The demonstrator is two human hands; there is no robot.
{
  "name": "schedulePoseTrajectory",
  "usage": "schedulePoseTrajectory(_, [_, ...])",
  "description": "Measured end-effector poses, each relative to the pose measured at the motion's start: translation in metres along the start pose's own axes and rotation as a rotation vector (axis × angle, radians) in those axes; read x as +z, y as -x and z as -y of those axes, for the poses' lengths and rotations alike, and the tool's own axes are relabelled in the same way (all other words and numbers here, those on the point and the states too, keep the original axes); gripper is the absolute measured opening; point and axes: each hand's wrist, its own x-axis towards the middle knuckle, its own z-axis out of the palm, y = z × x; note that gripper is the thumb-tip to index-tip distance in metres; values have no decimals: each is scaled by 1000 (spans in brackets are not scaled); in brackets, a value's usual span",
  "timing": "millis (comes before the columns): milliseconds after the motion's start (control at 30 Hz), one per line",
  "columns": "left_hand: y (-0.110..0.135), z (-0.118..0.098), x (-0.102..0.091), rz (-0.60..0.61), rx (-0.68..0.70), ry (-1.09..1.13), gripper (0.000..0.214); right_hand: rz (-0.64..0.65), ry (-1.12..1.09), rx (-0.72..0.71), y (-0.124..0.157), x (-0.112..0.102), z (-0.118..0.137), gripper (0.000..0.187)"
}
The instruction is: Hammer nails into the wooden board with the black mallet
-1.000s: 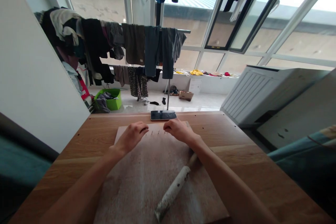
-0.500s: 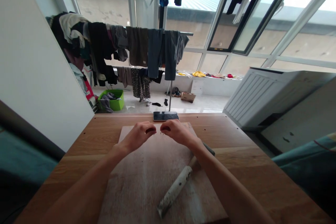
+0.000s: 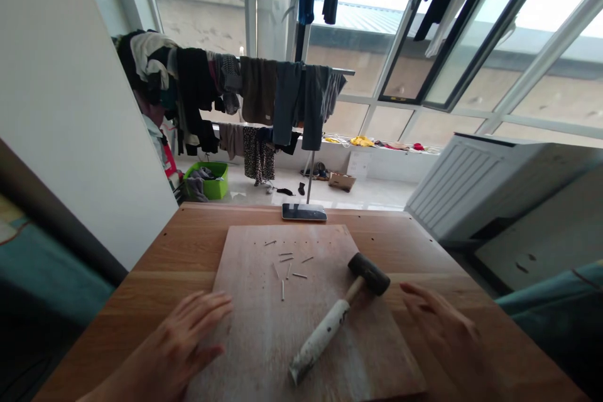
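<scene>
A pale wooden board [image 3: 264, 320] lies on the oak table [image 3: 179, 245], with several thin nails [image 3: 285, 267] scattered on its far half. A black-headed mallet [image 3: 342, 313] with a white-wrapped handle lies on the board's right side. My left hand [image 3: 181, 342] rests open at the board's near left edge, fingers spread and holding nothing. My right hand [image 3: 440, 326] hovers open over the table, just right of the board and nearest the mallet head, without touching it.
A phone [image 3: 304, 212] lies at the table's far edge. Beyond the table stand a clothes rack [image 3: 277, 94] hung with garments and a green basket [image 3: 206, 180] on the floor. A white wall [image 3: 75, 119] rises left, and a white radiator-like unit [image 3: 471, 185] stands right.
Both hands have drawn apart and back from the far end of the board, uncovering the nails. The mallet head now shows fully, and the view has shifted slightly.
</scene>
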Motion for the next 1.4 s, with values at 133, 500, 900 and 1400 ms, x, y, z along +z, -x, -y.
schedulePoseTrajectory(133, [22,-18,11,-51,45,-138,70,155,65,-8,49,22,-33,37])
schedulePoseTrajectory(500, [91,64,-6,-193,-409,-57,43,151,72,-394,53,85,58,37])
schedulePoseTrajectory(900, [126,92,-45,-341,-648,-109,38,195,-46,-721,53,115,136,37])
schedulePoseTrajectory(1400, [-32,1,19,37,-127,19,48,-49,167,-185,55,36,-11,35])
